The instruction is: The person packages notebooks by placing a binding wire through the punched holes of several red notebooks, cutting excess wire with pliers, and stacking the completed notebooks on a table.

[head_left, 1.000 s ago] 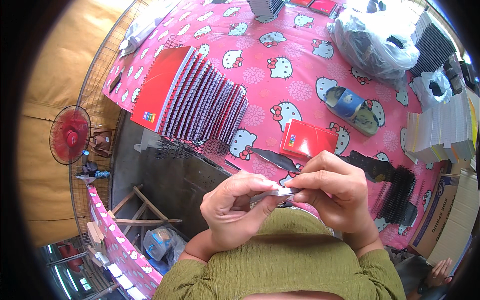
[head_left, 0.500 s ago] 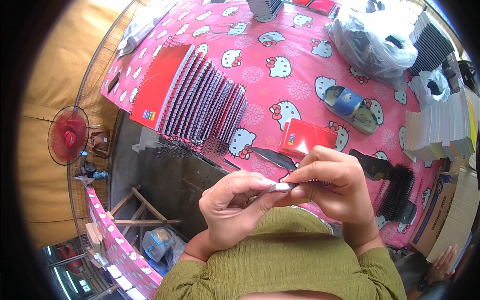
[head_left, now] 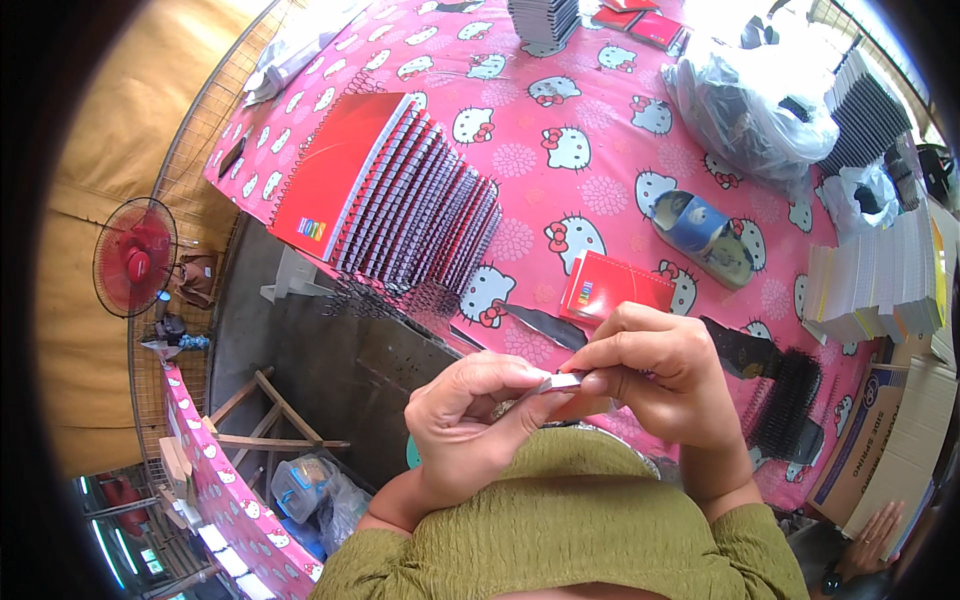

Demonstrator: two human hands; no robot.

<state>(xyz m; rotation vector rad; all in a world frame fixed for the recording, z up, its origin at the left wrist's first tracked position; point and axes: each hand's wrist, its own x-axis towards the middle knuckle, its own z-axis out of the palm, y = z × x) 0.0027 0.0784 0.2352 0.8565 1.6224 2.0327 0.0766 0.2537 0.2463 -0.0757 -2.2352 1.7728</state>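
Observation:
Near the front edge of the table, my left hand [head_left: 465, 415] and my right hand [head_left: 665, 375] come together on a small notebook [head_left: 563, 382] seen edge-on. Thumb and fingers of my left hand pinch its left end. My right hand's fingertips are closed on its right end; whether they also hold a wire coil I cannot make out. Just beyond lie small red notebooks [head_left: 620, 283], with a dark pointed strip [head_left: 548, 325] beside them. To the right of my right hand are a black flat piece [head_left: 738, 348] and a bundle of black spiral coils [head_left: 785, 405].
A tall stack of red spiral-bound notebooks [head_left: 345, 185] stands at the left. A blue slide sandal [head_left: 690, 222] lies right of centre, below a plastic bag [head_left: 750, 120]. Paper stacks [head_left: 870, 285] and a cardboard box [head_left: 865, 440] line the right, near another person's hand [head_left: 875, 535].
Both hands keep their grip on the small notebook, which has tilted slightly. The whole view has shifted a little, so the tabletop things appear slightly displaced.

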